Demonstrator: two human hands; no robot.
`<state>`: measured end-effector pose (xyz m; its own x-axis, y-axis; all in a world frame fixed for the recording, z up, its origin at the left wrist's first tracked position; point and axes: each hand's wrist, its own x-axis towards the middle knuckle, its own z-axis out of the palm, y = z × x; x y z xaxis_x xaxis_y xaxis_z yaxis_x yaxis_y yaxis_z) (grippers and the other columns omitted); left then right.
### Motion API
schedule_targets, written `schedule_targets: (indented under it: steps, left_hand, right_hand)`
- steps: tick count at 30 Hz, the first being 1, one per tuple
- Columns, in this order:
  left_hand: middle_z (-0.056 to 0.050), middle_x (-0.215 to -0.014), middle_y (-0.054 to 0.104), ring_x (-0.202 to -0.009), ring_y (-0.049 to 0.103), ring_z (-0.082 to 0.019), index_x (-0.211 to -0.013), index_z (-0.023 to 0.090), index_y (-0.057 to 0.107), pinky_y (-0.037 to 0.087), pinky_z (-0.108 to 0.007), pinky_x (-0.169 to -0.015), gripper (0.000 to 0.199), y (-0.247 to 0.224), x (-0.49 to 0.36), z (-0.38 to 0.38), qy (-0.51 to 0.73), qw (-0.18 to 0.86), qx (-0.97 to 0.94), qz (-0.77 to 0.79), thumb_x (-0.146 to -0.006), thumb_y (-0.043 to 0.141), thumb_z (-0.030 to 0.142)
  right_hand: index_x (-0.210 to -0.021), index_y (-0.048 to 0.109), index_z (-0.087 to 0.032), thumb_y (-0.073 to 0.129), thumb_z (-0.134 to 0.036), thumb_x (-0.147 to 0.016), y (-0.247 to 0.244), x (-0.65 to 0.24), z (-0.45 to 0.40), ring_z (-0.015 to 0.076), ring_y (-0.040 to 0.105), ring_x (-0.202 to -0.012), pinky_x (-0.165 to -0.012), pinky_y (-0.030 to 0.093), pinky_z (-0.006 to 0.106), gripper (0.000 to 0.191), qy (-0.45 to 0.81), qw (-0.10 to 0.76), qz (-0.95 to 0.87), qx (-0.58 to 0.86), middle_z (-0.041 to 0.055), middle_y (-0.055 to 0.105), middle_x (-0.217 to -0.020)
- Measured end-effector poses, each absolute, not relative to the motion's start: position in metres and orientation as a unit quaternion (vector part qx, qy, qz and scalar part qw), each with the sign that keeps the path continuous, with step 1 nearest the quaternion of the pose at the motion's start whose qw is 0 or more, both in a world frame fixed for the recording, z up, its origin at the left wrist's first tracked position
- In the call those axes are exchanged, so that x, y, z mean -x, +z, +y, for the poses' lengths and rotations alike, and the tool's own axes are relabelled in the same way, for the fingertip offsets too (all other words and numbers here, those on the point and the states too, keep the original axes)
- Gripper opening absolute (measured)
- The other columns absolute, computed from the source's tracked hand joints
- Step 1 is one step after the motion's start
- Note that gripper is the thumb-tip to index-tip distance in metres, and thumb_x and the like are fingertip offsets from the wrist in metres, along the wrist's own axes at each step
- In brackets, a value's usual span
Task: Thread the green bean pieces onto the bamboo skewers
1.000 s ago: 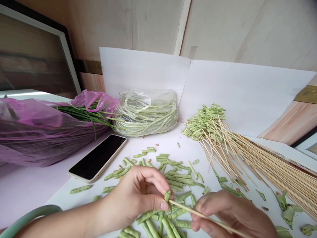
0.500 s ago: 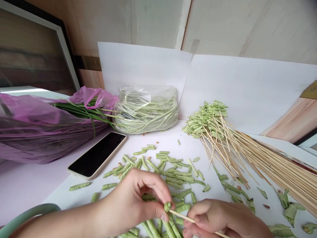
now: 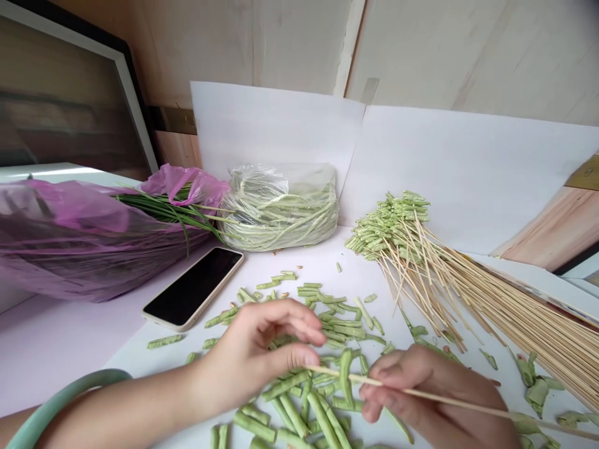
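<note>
My right hand [image 3: 435,393] pinches a thin bamboo skewer [image 3: 449,402] between thumb and fingers. One piece of green bean [image 3: 345,377] is threaded crosswise on the skewer, a little in front of my right fingertips. At the skewer's tip is my left hand [image 3: 262,355], its thumb and fingers apart, with the thumb tip close to or touching the point. Below and beyond both hands, many cut green bean pieces [image 3: 330,421] lie scattered on white paper. A pale green bangle [image 3: 70,399] circles my left wrist.
Finished-looking skewers with bean pieces [image 3: 388,224] lie stacked at the right, sticks toward me. Bean scraps [image 3: 538,396] lie nearer. A phone [image 3: 191,290], a clear bag of long beans [image 3: 281,215] and a purple bag [image 3: 93,231] with green stalks stand left and behind.
My left fingers have parted from the skewer's tip. The bean piece now sits further along the skewer, nearer my right hand. The view has shifted slightly.
</note>
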<state>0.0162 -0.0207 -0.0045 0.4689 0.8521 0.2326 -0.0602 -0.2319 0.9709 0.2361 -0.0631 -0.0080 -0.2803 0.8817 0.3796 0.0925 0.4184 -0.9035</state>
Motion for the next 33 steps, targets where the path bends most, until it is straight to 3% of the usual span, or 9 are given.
schedule_targets:
  steps: [4,6,9,12,20,28,33]
  left_hand:
    - [-0.005,-0.087,0.063,-0.083,0.059,-0.015,-0.092,0.014,0.059,0.047,-0.025,-0.073,0.015,-0.007,-0.013,-0.008,0.431,0.437,-0.679,0.403,-0.085,0.053,0.026]
    - [-0.005,-0.089,0.063,-0.083,0.058,-0.017,-0.094,0.017,0.059,0.047,-0.027,-0.073,0.014,-0.008,-0.01,-0.004,0.375,0.359,-0.73,0.444,-0.082,0.052,0.019]
    - [-0.005,-0.096,0.064,-0.09,0.056,-0.018,-0.099,0.019,0.061,0.045,-0.031,-0.082,0.028,-0.009,-0.007,-0.002,0.299,0.27,-0.802,0.442,-0.077,0.049,0.006]
    - [-0.005,-0.099,0.063,-0.097,0.054,-0.019,-0.098,0.019,0.064,0.043,-0.032,-0.088,0.034,-0.009,-0.006,-0.003,0.262,0.231,-0.851,0.393,-0.076,0.046,0.001]
    - [-0.008,-0.094,0.054,-0.09,0.049,-0.021,-0.105,0.024,0.065,0.044,-0.034,-0.078,0.033,-0.005,-0.009,-0.011,0.166,0.152,-0.901,0.371,-0.083,0.045,0.011]
    - [-0.006,-0.096,0.056,-0.095,0.047,-0.02,-0.093,0.021,0.063,0.042,-0.033,-0.084,0.028,-0.008,-0.008,-0.01,0.2,0.189,-0.889,0.366,-0.079,0.047,0.003]
    - [-0.004,-0.092,0.059,-0.092,0.05,-0.018,-0.088,0.019,0.06,0.041,-0.031,-0.083,0.019,-0.004,-0.008,-0.01,0.292,0.248,-0.847,0.368,-0.081,0.048,0.006]
  right_hand:
    - [-0.073,0.059,-0.02,0.06,-0.023,-0.083,-0.001,-0.242,-0.058,0.015,0.066,-0.063,-0.063,0.056,0.023,0.01,0.345,0.513,-0.672,0.409,0.0012,0.066,-0.063]
    - [-0.07,0.059,-0.02,0.062,-0.027,-0.081,0.0,-0.24,-0.058,0.0154,0.065,-0.064,-0.065,0.055,0.024,0.013,0.331,0.539,-0.64,0.435,0.0012,0.065,-0.061]
    - [-0.068,0.058,-0.021,0.065,-0.03,-0.078,-0.001,-0.236,-0.059,0.0155,0.063,-0.064,-0.065,0.055,0.024,0.015,0.327,0.566,-0.606,0.454,0.0005,0.063,-0.059]
    - [-0.068,0.058,-0.021,0.065,-0.03,-0.078,-0.003,-0.236,-0.059,0.0152,0.064,-0.065,-0.067,0.055,0.023,0.015,0.322,0.562,-0.613,0.453,0.0001,0.063,-0.059]
    - [-0.074,0.059,-0.021,0.06,-0.023,-0.082,-0.003,-0.25,-0.052,0.0171,0.067,-0.067,-0.063,0.056,0.022,0.009,0.293,0.494,-0.702,0.42,0.0015,0.066,-0.062]
    - [-0.074,0.057,-0.021,0.059,-0.023,-0.083,-0.005,-0.25,-0.052,0.0169,0.068,-0.068,-0.064,0.057,0.022,0.01,0.262,0.479,-0.722,0.424,0.0009,0.066,-0.061]
    - [-0.076,0.058,-0.022,0.057,-0.021,-0.085,-0.008,-0.253,-0.053,0.0155,0.067,-0.066,-0.064,0.057,0.02,0.009,0.226,0.49,-0.734,0.413,0.0005,0.066,-0.062]
